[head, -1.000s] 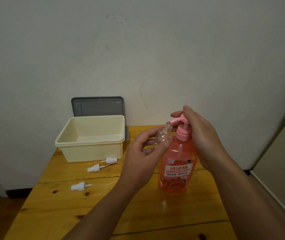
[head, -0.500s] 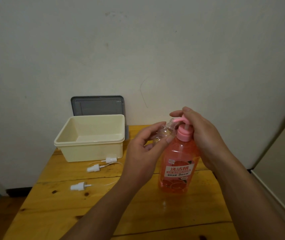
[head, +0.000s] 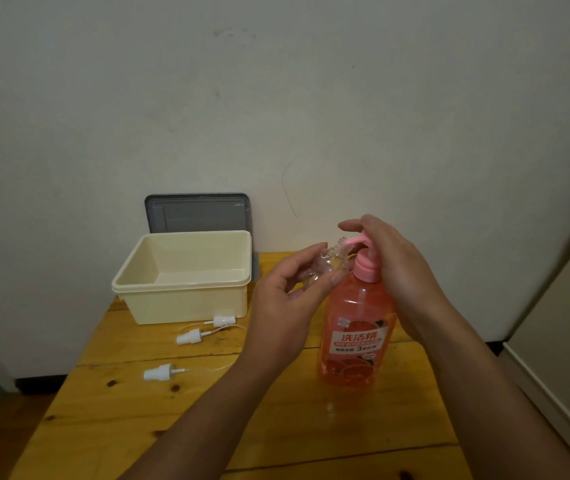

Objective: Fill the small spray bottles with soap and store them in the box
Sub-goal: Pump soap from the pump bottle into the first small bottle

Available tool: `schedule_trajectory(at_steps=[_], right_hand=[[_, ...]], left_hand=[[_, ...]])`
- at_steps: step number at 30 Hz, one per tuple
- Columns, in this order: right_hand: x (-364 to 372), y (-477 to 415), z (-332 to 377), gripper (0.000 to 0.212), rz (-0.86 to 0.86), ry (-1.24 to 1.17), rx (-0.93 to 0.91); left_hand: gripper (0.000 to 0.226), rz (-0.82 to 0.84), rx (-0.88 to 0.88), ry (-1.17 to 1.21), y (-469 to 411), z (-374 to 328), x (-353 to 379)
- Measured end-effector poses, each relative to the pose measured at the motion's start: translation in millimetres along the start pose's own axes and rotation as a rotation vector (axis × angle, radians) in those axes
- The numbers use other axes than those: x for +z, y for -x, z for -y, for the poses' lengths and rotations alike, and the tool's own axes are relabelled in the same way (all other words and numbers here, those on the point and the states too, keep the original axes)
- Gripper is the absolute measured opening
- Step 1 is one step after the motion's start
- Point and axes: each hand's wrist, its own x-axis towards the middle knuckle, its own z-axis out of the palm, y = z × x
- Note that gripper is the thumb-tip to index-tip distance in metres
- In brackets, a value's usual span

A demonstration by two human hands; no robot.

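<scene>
The table [head: 138, 427] is showing knotty, varnished wood with a soft sheen. The box [head: 186, 306] is looking like smooth cream plastic, its lid [head: 197, 213] like duller grey plastic. The soap bottle [head: 356, 306] is gleaming as translucent pink plastic and the small spray bottle [head: 325, 265] as clear plastic, while the spray heads [head: 159, 373] are looking like white plastic.

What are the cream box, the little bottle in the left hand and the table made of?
Cream box: likely plastic, smooth and opaque, with a moulded rim. Little bottle: probably clear plastic, see-through with glints; glass not ruled out. Table: wood, glossy yellow finish, with knots and plank seams.
</scene>
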Motion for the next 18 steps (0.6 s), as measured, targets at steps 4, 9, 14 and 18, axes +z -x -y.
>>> schedule_trajectory(at_steps=[4,9,14,18], right_hand=[[-1.5,2.4,0.7,0.03,0.002,0.01,-0.042],[-0.1,3.2,0.7,0.03,-0.011,0.033,-0.048],[2.1,5.9,-0.2,0.037,-0.01,0.047,-0.019],[1.2,5.8,0.4,0.037,0.007,0.034,-0.015]], left_hand=[[0.039,-0.009,-0.012,0.004,1.4,0.9,1.2],[0.038,-0.03,-0.018,0.001,3.8,1.9,2.3],[0.038,-0.049,-0.011,0.007,4.6,-1.0,3.8],[0.038,-0.047,-0.004,-0.003,4.7,-0.8,4.0]])
